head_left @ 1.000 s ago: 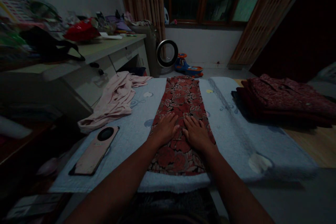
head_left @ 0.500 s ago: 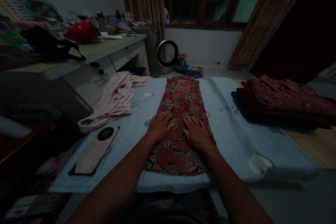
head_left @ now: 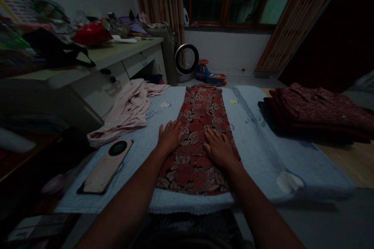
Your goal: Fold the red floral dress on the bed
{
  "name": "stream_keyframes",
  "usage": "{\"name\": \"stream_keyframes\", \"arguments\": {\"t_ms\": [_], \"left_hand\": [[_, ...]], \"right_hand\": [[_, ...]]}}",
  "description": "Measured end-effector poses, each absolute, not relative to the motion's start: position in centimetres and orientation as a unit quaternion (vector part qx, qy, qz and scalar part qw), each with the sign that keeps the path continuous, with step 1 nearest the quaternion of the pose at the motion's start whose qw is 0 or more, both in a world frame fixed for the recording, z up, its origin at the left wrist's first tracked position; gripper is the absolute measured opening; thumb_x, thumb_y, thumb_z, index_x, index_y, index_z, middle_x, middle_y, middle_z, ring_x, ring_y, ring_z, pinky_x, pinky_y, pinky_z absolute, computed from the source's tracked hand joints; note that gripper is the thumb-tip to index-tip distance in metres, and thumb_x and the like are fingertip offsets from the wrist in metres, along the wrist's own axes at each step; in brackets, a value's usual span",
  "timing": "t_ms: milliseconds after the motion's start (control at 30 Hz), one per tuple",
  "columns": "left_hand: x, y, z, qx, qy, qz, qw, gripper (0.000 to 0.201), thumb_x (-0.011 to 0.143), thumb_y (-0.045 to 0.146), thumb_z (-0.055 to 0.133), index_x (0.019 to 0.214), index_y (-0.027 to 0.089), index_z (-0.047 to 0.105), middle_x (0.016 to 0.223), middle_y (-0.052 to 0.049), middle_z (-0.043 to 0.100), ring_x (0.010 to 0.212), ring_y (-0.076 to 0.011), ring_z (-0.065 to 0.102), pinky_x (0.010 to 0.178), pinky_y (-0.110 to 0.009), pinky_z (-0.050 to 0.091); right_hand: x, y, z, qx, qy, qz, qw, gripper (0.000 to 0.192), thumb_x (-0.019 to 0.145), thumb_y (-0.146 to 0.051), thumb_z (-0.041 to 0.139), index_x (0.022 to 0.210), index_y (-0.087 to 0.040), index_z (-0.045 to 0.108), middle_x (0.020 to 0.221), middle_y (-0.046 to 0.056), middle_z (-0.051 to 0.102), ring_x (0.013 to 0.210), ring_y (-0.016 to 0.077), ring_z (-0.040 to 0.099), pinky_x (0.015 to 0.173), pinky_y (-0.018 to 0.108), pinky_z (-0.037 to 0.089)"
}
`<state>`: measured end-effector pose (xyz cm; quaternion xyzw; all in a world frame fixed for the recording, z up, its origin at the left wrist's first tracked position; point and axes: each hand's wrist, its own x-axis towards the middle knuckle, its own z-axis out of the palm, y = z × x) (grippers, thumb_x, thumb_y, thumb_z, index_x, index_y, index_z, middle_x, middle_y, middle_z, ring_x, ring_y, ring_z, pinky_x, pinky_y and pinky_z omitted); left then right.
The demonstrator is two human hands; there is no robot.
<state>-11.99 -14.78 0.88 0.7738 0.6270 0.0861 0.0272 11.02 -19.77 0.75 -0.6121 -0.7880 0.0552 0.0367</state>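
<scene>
A red floral garment (head_left: 196, 124), folded into a long strip, lies flat on a light blue cloth (head_left: 254, 163) that covers the table. My left hand (head_left: 170, 137) rests at the garment's left edge, fingers spread, partly over the blue cloth. On the right part of the garment my right hand (head_left: 219, 146) lies palm down with its fingers stretched out. Neither hand grips anything. What kind of garment it is cannot be made out in its folded form.
Left on the cloth lie a crumpled pale pink garment (head_left: 131, 109) and a phone (head_left: 106, 169), camera side up. A stack of folded dark red clothes (head_left: 318, 111) sits at the right. Beyond are a cluttered desk (head_left: 117, 56), a front-loading washer with its round door (head_left: 187, 59) open, and a ride-on toy (head_left: 209, 74).
My left hand has slid left, from on top of the garment to its left edge. The garment's lower left edge has shifted slightly left. My right hand has stayed in place.
</scene>
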Motion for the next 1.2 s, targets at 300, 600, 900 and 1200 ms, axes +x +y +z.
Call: {"name": "stream_keyframes", "arguments": {"t_ms": [300,600,900,1200], "left_hand": [[-11.4,-14.5,1.0,0.837,0.502,0.213,0.044,0.030,0.092,0.019,0.052,0.118,0.020,0.066,0.133,-0.008,0.061,0.126,-0.0209,0.053,0.112,-0.036,0.040],[-11.5,-14.7,1.0,0.842,0.514,0.159,0.043,0.023,0.086,0.012,0.054,0.104,0.022,0.065,0.120,-0.007,0.062,0.112,-0.0228,0.057,0.100,-0.037,0.046],[-12.2,-14.4,0.7,0.817,0.551,0.171,0.001,0.026,0.082,0.008,0.053,0.101,0.021,0.065,0.112,-0.008,0.064,0.109,-0.0265,0.057,0.099,-0.043,0.045],[-10.4,-15.7,1.2,0.865,0.405,0.285,0.082,0.016,0.089,0.011,0.053,0.096,0.020,0.065,0.104,-0.007,0.061,0.101,-0.0215,0.059,0.091,-0.036,0.049]], "right_hand": [[11.0,-19.8,0.9,-0.611,-0.789,0.058,0.035,0.056,0.103,-0.041,0.031,0.155,-0.021,0.034,0.164,0.006,0.026,0.151,0.0262,0.023,0.119,0.055,0.020],[11.1,-19.7,0.7,-0.612,-0.788,0.056,0.037,0.056,0.103,-0.042,0.030,0.155,-0.022,0.035,0.164,0.005,0.027,0.151,0.0253,0.023,0.120,0.054,0.019],[11.0,-19.7,0.7,-0.611,-0.789,0.055,0.035,0.056,0.103,-0.042,0.031,0.155,-0.021,0.034,0.164,0.006,0.026,0.151,0.0261,0.023,0.120,0.054,0.020],[11.0,-19.8,0.8,-0.612,-0.788,0.057,0.038,0.056,0.103,-0.041,0.032,0.155,-0.019,0.035,0.164,0.005,0.026,0.151,0.0263,0.024,0.119,0.055,0.020]]}}
